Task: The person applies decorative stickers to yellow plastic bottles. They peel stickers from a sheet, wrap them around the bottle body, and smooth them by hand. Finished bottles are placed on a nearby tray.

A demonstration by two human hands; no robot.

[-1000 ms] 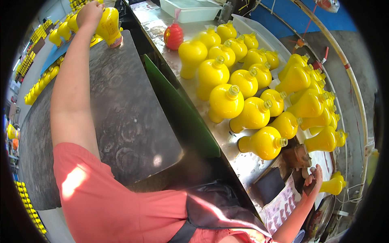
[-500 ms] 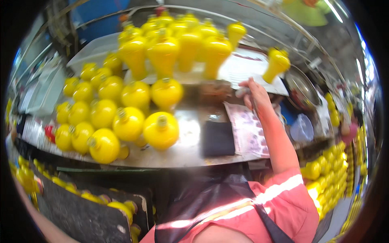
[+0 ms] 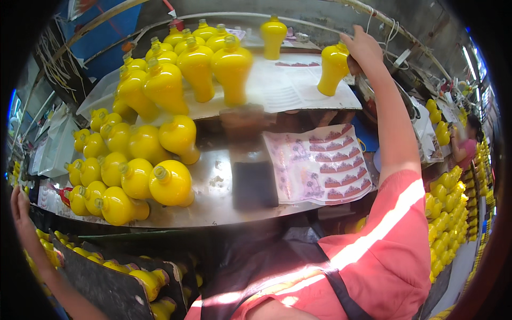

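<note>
One bottle [image 3: 333,68] upright on raised shelf [image 3: 298,90], just left of right hand [image 3: 362,49], fingers curled at its shoulder, grip unclear. Left hand [image 3: 20,205] far off, open, empty.

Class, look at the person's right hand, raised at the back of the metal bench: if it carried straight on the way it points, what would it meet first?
Probably the upright yellow bottle beside the right hand; depth is unclear.
</note>
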